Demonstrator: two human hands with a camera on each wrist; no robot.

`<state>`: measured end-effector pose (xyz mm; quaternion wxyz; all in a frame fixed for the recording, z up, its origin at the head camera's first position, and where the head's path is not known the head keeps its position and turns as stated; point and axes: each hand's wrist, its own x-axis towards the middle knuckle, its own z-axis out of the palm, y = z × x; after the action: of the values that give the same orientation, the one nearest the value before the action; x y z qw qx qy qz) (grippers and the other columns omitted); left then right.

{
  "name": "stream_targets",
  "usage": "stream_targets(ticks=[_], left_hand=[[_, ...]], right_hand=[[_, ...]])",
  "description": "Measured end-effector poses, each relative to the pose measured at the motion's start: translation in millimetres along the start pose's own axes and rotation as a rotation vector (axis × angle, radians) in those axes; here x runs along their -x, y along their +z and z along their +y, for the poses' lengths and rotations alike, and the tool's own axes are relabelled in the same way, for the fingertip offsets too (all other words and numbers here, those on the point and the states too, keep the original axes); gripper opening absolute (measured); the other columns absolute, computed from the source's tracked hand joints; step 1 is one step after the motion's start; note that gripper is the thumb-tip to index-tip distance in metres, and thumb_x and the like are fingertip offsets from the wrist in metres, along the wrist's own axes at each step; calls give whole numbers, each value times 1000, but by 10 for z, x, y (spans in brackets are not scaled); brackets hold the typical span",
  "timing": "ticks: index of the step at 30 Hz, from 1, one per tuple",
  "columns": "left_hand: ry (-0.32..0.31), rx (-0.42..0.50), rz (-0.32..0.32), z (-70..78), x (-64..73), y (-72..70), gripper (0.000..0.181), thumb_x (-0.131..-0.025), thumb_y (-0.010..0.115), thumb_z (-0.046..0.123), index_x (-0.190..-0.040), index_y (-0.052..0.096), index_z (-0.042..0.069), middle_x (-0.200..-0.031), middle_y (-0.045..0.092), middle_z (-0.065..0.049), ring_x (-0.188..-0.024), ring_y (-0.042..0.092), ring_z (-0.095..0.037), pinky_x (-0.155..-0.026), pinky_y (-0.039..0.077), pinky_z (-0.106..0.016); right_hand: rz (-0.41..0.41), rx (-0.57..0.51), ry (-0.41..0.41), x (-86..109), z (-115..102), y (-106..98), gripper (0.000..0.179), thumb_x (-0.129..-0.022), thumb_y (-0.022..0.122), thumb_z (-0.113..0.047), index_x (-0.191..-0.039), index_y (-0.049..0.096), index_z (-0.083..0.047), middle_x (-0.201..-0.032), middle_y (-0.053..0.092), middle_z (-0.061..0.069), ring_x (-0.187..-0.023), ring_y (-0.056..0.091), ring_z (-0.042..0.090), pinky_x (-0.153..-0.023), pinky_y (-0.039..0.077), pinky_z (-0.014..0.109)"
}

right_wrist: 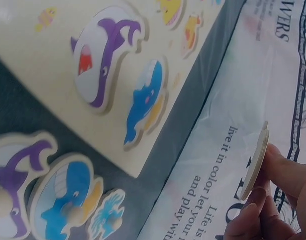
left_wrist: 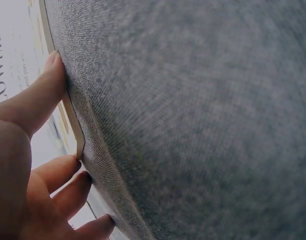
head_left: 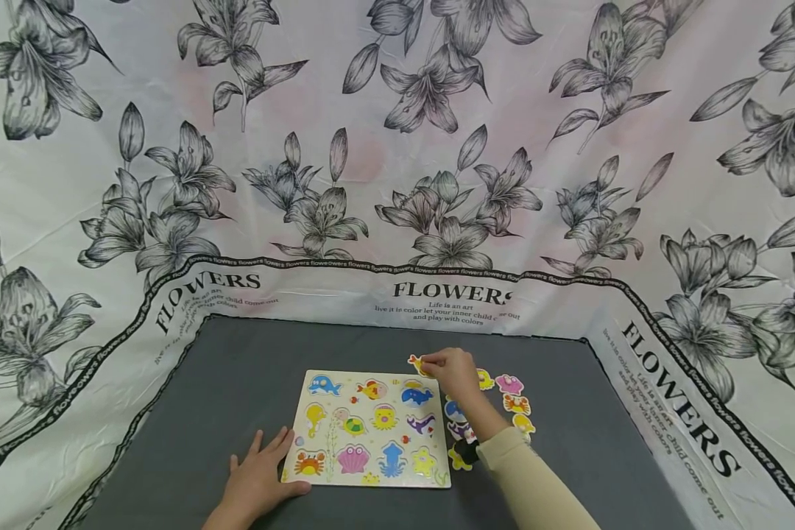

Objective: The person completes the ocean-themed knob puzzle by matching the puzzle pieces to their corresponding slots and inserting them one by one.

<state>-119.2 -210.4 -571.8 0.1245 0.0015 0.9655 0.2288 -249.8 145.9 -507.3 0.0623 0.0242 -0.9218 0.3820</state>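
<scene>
The wooden peg puzzle board lies flat, its recesses printed with sea animals. My left hand rests at its lower left corner, fingers spread, thumb along the near edge. In the left wrist view, the thumb and fingertips touch the board's edge. Beyond the board's far right corner, my right hand pinches a yellow and orange puzzle piece. From the right wrist, this piece is seen edge-on between thumb and fingers, above the surface; its printed face is hidden there.
Loose puzzle pieces lie right of the board, among them a pink shell, a crab and a yellow star. My right forearm partly covers them. A flower-printed cloth rises behind the dark grey table.
</scene>
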Motion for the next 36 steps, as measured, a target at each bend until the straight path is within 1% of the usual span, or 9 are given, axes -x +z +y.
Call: stream_targets(ticks=[7,13,17,22,24,29,32,36], left_hand=[[6,3,10,2,18,-7,115,-59,84,70,-153,47,14,-159,41,-12,-148,21,-55,-102,13,-87],[2,1,-1,-4,4,12,117,-59,83,71,-153,46,14,-160,41,-13,-147,21,-57,-101,12,-88],[1,2,-2,-10,1,25,117,-58,83,72,-154,46,14,-160,41,-13,-147,20,-57,-101,12,-88],[-2,4,0,-16,-7,22,118,-58,82,73,-153,46,14,-160,41,-13,-147,20,-56,-101,12,-88],[-4,4,0,-25,-7,24,118,-58,82,73,-154,46,14,-160,40,-12,-148,20,-56,-102,12,-88],[-2,2,1,-17,-1,21,118,-59,82,73,-154,45,15,-160,40,-12,-148,20,-55,-102,12,-88],[-5,1,0,-1,8,15,117,-59,83,72,-154,45,15,-160,40,-12,-148,20,-55,-103,12,-87],[-7,0,1,8,23,8,116,-60,84,70,-154,45,15,-160,40,-12,-149,20,-54,-104,11,-87]], right_hand=[[-2,11,-4,5,-114,78,13,-89,79,-21,-101,83,-16,-97,77,2,-85,72,18,-70,60,31],[-28,14,12,20,-182,108,14,-90,78,-24,-101,83,-18,-97,77,0,-83,71,15,-67,57,30],[-46,-16,18,19,-220,151,14,-90,78,-22,-102,83,-16,-96,76,0,-82,71,14,-68,58,29],[-55,-33,-25,5,-271,206,14,-90,78,-20,-102,83,-14,-96,77,2,-83,72,16,-69,60,29],[-57,-29,-41,-9,-290,239,14,-90,78,-20,-101,83,-14,-96,77,3,-84,72,17,-67,59,29],[-79,-17,-32,-43,-318,335,14,-89,79,-24,-101,83,-18,-96,77,0,-81,72,13,-64,56,27],[-93,-5,-24,-54,-327,388,14,-89,79,-25,-100,83,-19,-95,77,-1,-80,71,12,-64,56,27],[-102,27,-27,-57,-347,453,13,-89,79,-26,-100,83,-20,-97,77,-1,-83,71,15,-66,57,30]])
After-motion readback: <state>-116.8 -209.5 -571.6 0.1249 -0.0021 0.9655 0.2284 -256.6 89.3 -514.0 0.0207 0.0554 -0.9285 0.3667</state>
